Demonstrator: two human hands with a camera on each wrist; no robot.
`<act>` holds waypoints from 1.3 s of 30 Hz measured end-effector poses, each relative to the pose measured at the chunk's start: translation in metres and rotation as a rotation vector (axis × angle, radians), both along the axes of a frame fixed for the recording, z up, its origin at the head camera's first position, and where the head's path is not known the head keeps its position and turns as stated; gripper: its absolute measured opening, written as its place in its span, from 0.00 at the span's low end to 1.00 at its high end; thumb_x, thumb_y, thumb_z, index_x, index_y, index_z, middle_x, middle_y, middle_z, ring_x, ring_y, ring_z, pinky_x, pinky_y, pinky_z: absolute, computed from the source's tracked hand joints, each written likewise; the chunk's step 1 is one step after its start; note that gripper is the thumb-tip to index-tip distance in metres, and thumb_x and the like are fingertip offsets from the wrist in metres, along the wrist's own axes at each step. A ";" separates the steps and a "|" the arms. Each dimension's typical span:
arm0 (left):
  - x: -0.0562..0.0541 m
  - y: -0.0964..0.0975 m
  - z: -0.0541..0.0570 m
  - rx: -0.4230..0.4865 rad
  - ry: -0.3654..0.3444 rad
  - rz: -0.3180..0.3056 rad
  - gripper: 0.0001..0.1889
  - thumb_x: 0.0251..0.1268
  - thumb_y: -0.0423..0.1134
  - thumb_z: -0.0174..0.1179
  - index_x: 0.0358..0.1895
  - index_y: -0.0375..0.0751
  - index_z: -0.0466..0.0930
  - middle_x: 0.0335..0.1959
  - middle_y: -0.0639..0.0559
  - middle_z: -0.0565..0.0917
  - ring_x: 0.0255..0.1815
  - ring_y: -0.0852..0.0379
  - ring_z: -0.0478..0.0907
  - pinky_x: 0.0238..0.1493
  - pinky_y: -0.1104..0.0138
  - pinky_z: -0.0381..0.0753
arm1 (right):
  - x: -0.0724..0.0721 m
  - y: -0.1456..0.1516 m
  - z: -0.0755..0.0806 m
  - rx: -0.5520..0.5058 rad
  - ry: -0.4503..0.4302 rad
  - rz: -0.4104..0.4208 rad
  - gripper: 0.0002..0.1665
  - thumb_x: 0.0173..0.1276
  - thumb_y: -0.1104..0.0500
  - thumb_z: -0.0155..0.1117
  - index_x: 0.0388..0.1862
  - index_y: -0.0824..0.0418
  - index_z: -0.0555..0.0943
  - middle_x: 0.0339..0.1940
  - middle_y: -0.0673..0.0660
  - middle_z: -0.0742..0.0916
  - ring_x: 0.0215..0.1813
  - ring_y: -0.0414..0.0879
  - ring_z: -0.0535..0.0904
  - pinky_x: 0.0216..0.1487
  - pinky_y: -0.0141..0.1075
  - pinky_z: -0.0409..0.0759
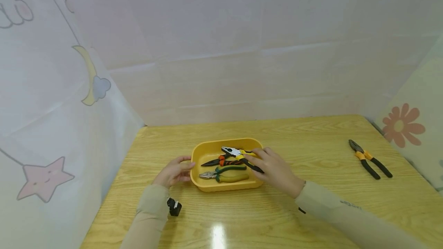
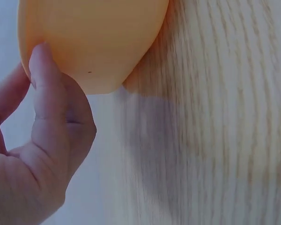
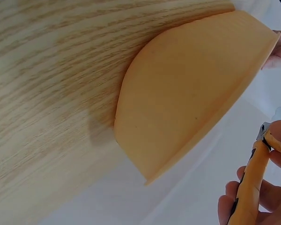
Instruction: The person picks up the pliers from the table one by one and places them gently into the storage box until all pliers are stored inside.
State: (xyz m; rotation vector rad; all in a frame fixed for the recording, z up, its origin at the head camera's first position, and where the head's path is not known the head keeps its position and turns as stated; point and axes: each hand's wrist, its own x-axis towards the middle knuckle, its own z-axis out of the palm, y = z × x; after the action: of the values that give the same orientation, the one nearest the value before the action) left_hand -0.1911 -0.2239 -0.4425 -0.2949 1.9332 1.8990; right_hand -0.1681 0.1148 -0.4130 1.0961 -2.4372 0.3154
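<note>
My left hand (image 1: 173, 172) pinches the left end of a yellow plastic tray (image 1: 226, 189), its thumb at the rim and its fingers outside, as the left wrist view (image 2: 49, 108) also shows. My right hand (image 1: 277, 172) grips combination pliers with yellow-and-black handles (image 1: 240, 157) over the tray's right side. Their silver jaws point left; in the right wrist view fingers curl round a yellow handle (image 3: 253, 180). Inside the tray lie long-nose pliers with red-and-black handles (image 1: 221, 161), partly hidden by the held pair, and pliers with green-and-yellowish handles (image 1: 232, 178).
Another pair of pliers with orange-and-black handles (image 1: 365, 156) lies on the wooden table (image 1: 311, 145) at the far right. Printed white sheets (image 1: 242, 68) hang behind and beside the table. A small black device (image 1: 174, 207) shows at the left wrist.
</note>
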 end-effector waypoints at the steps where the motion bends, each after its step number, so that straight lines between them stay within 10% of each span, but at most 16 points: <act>1: 0.000 0.001 0.000 -0.008 0.004 0.005 0.27 0.72 0.33 0.56 0.70 0.30 0.59 0.37 0.45 0.81 0.29 0.56 0.80 0.28 0.68 0.83 | -0.001 -0.001 -0.001 0.014 0.011 0.003 0.28 0.57 0.57 0.76 0.58 0.61 0.81 0.51 0.63 0.82 0.41 0.51 0.74 0.37 0.40 0.77; 19: -0.001 0.008 0.005 -0.003 -0.040 0.074 0.24 0.71 0.29 0.55 0.67 0.32 0.61 0.34 0.43 0.78 0.24 0.58 0.75 0.21 0.72 0.79 | -0.012 -0.021 -0.005 0.138 0.078 0.106 0.27 0.58 0.56 0.75 0.57 0.59 0.82 0.51 0.62 0.82 0.43 0.52 0.76 0.41 0.40 0.78; 39: -0.005 0.007 -0.002 0.037 -0.063 0.078 0.21 0.72 0.29 0.54 0.64 0.34 0.63 0.34 0.43 0.78 0.24 0.59 0.75 0.21 0.72 0.79 | -0.047 -0.041 -0.005 0.257 -0.169 0.148 0.27 0.68 0.57 0.66 0.65 0.57 0.75 0.57 0.61 0.78 0.48 0.52 0.73 0.46 0.43 0.76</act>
State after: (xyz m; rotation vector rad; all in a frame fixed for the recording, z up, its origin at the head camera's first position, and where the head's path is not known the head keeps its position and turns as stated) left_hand -0.1960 -0.2174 -0.4450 -0.4196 1.8684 1.9487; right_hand -0.2150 0.0736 -0.4185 1.4163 -2.6044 0.1478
